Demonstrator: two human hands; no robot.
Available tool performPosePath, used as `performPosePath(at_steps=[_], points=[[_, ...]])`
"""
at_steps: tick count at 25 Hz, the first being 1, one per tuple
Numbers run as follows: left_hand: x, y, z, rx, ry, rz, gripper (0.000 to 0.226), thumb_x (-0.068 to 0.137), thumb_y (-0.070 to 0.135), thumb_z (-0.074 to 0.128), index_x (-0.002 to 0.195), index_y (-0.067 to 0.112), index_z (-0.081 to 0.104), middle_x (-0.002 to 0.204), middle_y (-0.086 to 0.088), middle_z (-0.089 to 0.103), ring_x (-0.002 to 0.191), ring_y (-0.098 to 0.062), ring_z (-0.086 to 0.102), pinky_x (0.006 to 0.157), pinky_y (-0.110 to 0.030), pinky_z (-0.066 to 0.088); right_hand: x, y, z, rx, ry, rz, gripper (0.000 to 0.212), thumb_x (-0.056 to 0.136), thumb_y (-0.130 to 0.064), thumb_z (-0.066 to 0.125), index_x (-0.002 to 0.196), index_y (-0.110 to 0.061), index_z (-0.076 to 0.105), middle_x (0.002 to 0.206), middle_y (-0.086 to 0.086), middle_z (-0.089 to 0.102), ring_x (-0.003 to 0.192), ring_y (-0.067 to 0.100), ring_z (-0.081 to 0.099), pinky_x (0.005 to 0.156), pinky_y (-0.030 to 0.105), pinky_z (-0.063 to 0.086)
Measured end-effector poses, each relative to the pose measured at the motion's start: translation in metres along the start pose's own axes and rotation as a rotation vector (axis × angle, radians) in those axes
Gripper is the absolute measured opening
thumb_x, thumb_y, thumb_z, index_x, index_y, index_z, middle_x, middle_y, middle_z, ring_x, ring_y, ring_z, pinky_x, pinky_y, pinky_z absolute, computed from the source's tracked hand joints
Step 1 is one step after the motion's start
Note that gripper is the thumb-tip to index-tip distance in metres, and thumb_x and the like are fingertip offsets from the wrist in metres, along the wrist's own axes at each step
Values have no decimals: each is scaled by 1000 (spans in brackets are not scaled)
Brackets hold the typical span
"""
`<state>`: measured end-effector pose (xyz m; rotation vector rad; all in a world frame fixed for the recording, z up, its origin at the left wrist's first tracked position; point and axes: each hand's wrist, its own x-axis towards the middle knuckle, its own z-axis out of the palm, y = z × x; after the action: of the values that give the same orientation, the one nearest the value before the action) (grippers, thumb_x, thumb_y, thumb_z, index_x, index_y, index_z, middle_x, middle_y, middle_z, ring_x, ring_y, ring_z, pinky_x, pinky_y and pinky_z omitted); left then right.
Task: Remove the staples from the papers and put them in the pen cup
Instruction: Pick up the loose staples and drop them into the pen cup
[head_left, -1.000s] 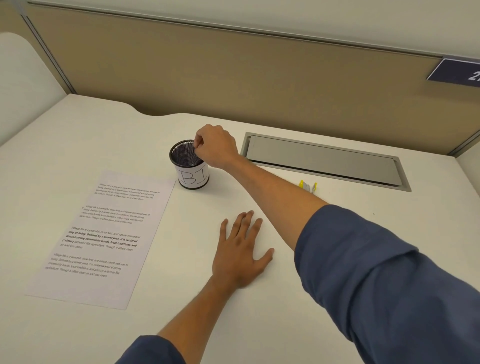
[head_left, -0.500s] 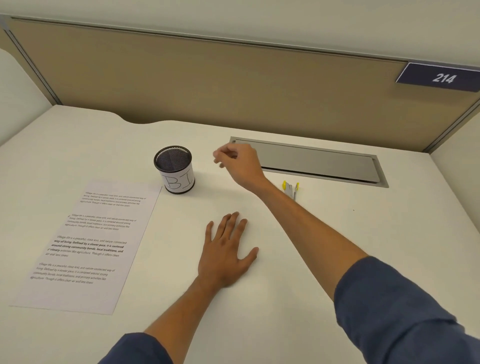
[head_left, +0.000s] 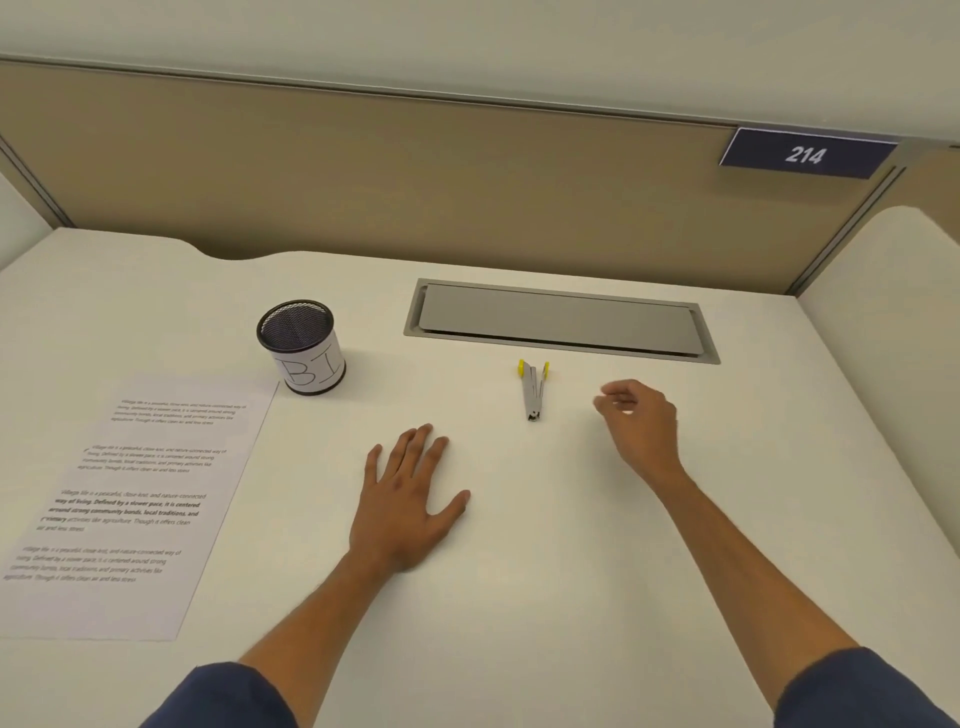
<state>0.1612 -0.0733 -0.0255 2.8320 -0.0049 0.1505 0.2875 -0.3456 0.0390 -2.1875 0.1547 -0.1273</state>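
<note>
Moved since a second ago: my right hand (head_left: 640, 426), then at the rim of the pen cup, now right of centre frame, just right of the staple remover and apart from it.

Desk (head_left: 571, 597): white top, fills the lower two thirds of the frame; tan partition behind it.

Cable hatch (head_left: 561, 321): grey, shut, set into the desk at upper centre.

Paper (head_left: 140, 499): one printed sheet in view, flat at left of frame, four blocks of text; its upper right corner lies just beside the base of the pen cup. Whether any staple is left in it, I cannot tell.

My left hand (head_left: 408, 499): centre frame, palm down flat on the desk, fingers stretched and slightly spread, thumb out to the right, holding nothing.

Right hand, state: fingers curled loosely inward, thumb close to the fingertips; whether anything is pinched there I cannot tell.

Pen cup (head_left: 301, 347): black mesh, upright, left of centre, white label lettered "BI". No staples can be made out inside.

Number plate (head_left: 808, 154): dark blue, "214", upper right, on the partition.

Staple remover (head_left: 534, 388): grey with yellow tips, lying on the desk below the hatch.
</note>
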Motion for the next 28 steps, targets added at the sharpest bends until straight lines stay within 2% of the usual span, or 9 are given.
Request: performPosePath(at_steps=[2, 5, 7, 9, 15, 20, 22, 26, 28], points=[[0, 0, 0, -3, 11, 3, 73, 91, 69, 27, 152, 29, 29, 163, 8, 18, 151, -11, 11, 121, -44, 2, -4, 30, -14, -317, -6, -38, 30, 89, -34, 62, 114, -17, 63, 119, -1, 64, 114, 19, 57, 97, 37, 43], [0, 0, 1, -6, 21, 4, 72, 91, 68, 29, 151, 29, 31, 163, 7, 20, 150, -11, 13, 121, -45, 3, -9, 57, -25, -726, -92, -142, 60, 92, -60, 44, 138, -21, 47, 153, 1, 31, 142, 19, 24, 111, 45, 22], [0, 0, 1, -2, 18, 3, 72, 91, 68, 29, 151, 29, 30, 163, 8, 19, 150, -10, 13, 121, -44, 3, -11, 67, -27, -839, -168, -167, 72, 90, -71, 27, 147, -29, 31, 161, -2, 9, 148, 16, 5, 116, 49, 9], [-1, 1, 1, 0, 12, -1, 72, 90, 69, 28, 151, 30, 29, 163, 9, 18, 150, -9, 11, 121, -44, 2, -12, 75, -30, -895, -188, -169, 79, 85, -79, 12, 150, -34, 20, 162, -6, -2, 148, 15, -4, 116, 52, 1], [-1, 2, 0, -3, -1, -14, 73, 90, 70, 26, 152, 32, 27, 163, 11, 16, 150, -7, 8, 122, -42, 2, -9, 86, -51, -886, -83, -167, 87, 80, -80, 3, 149, -33, 27, 162, -2, 5, 149, 16, 0, 116, 55, 1], [0, 1, -1, 15, -22, -20, 73, 89, 71, 23, 152, 33, 24, 164, 13, 12, 150, -6, 5, 122, -41, 0, 8, 74, -49, -915, -193, -176, 83, 82, -82, 7, 151, -35, 20, 162, -4, 1, 149, 15, -4, 116, 54, -4], [0, 2, -1, 14, -23, -23, 73, 89, 71, 23, 152, 33, 24, 163, 13, 12, 150, -6, 5, 122, -41, 0, 9, 72, -45, -947, -199, -148, 88, 82, -81, 7, 150, -28, 26, 162, -2, 8, 149, 15, 1, 117, 52, -4], [0, 2, -1, 0, -16, -23, 73, 89, 71, 25, 152, 33, 25, 163, 13, 13, 150, -6, 6, 122, -42, 2, 1, 71, -46, -906, -52, -191, 104, 78, -81, -2, 136, -13, 50, 151, 3, 37, 143, 18, 23, 119, 50, 7], [0, 1, 0, -9, -13, -17, 72, 90, 70, 27, 152, 33, 27, 163, 12, 15, 150, -6, 8, 122, -43, 3, -4, 63, -41, -851, -83, -285, 105, 77, -81, -4, 140, -15, 46, 151, 3, 37, 144, 18, 24, 119, 48, 8]])
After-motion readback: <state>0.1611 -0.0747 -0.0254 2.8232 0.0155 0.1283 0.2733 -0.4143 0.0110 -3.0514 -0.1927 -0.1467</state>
